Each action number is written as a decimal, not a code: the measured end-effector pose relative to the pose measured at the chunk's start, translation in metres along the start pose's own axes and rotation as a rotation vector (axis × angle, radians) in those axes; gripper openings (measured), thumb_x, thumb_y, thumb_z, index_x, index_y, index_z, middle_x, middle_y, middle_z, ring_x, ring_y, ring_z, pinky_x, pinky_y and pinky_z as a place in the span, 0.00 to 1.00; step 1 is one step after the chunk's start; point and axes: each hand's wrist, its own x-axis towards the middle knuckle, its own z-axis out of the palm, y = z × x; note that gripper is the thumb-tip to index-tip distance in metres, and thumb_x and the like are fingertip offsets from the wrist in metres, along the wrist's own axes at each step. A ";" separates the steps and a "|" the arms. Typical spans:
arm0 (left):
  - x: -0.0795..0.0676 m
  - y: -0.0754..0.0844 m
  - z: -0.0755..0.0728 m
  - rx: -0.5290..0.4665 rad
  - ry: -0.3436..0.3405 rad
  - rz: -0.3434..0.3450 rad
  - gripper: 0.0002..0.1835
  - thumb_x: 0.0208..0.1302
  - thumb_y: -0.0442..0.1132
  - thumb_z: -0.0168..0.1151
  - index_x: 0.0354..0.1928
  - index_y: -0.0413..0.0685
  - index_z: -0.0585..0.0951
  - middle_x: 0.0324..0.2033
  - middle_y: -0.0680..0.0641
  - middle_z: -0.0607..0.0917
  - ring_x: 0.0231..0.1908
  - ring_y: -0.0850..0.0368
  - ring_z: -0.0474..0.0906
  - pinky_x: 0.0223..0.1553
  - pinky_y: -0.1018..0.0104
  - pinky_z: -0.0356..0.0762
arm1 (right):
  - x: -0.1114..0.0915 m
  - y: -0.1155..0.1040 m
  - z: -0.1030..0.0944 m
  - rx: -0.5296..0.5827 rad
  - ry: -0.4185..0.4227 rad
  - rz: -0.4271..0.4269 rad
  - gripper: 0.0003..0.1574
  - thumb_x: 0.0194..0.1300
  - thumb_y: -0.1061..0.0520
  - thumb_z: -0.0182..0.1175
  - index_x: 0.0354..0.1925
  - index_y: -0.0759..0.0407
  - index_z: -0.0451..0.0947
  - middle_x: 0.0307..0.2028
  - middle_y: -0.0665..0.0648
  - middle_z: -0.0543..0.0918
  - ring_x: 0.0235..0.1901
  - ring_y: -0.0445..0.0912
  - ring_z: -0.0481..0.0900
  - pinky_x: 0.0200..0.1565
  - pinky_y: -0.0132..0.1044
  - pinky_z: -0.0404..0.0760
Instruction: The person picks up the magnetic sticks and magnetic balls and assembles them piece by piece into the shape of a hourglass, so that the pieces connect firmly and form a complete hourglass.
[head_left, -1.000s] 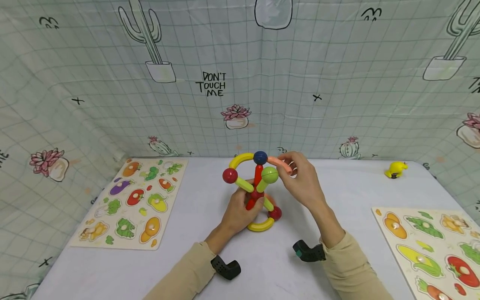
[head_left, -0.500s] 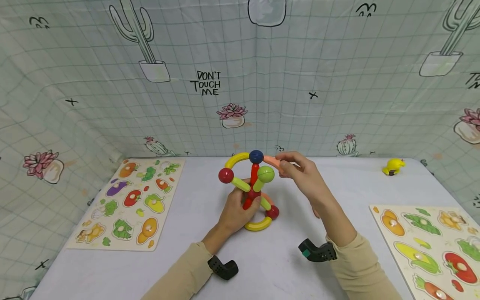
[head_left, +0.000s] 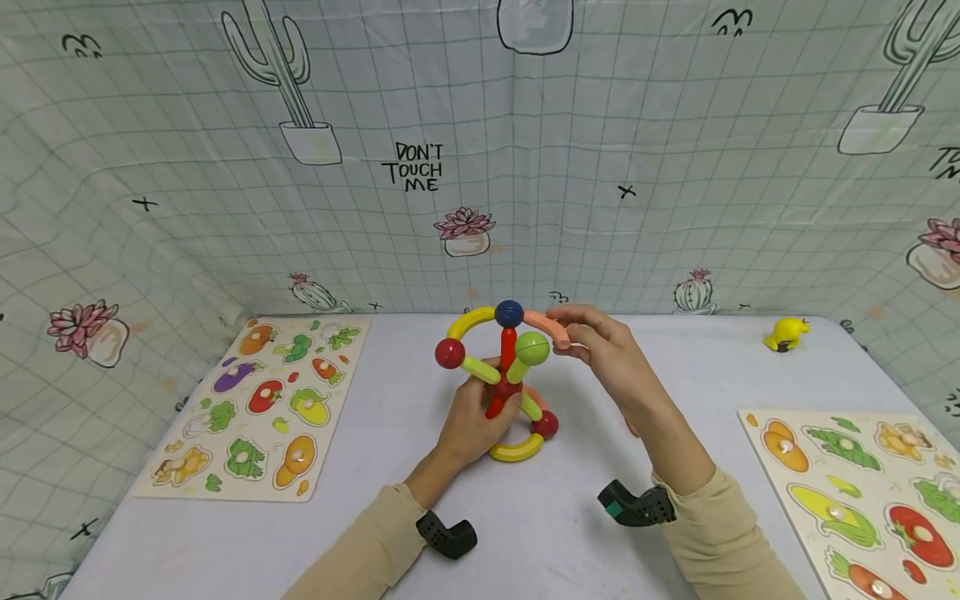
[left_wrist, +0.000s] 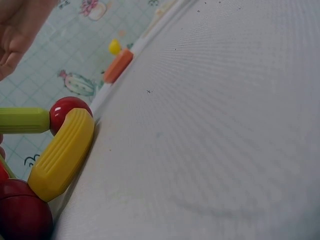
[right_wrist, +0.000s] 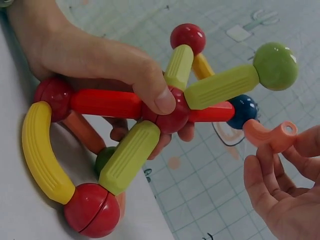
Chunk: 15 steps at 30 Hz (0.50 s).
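My left hand (head_left: 480,421) grips a magnetic stick-and-ball model by its middle red ball (right_wrist: 172,112), thumb across it. Red and lime-green rods spread from that ball. At the top, a blue ball (head_left: 509,313) joins a curved yellow rod (head_left: 468,321) leading to a red ball (head_left: 450,353). A light green ball (head_left: 532,348) tips one lime rod. My right hand (head_left: 603,350) pinches a curved salmon-orange rod (head_left: 547,327), one end of which meets the blue ball. Its free end shows beside the fingertips. Lower down, a curved yellow rod (right_wrist: 42,152) runs to another red ball (right_wrist: 92,210).
An orange rod (left_wrist: 118,65) lies on the table, mostly behind my right forearm in the head view. Vegetable puzzle boards lie at left (head_left: 255,408) and right (head_left: 855,492). A small yellow toy (head_left: 787,333) sits at the back right, before a patterned cloth (head_left: 570,167).
My right fingers have slid back along the salmon-orange rod, uncovering its free end, which now points down toward the light green ball. The left hand keeps its grip; the whole view has shifted slightly.
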 end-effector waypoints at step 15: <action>0.000 0.001 0.000 -0.019 -0.012 -0.009 0.23 0.60 0.36 0.61 0.57 0.46 0.69 0.48 0.47 0.79 0.50 0.56 0.77 0.56 0.57 0.75 | -0.003 -0.003 0.004 -0.015 -0.002 -0.012 0.23 0.69 0.41 0.51 0.55 0.51 0.71 0.59 0.52 0.68 0.52 0.48 0.79 0.64 0.48 0.68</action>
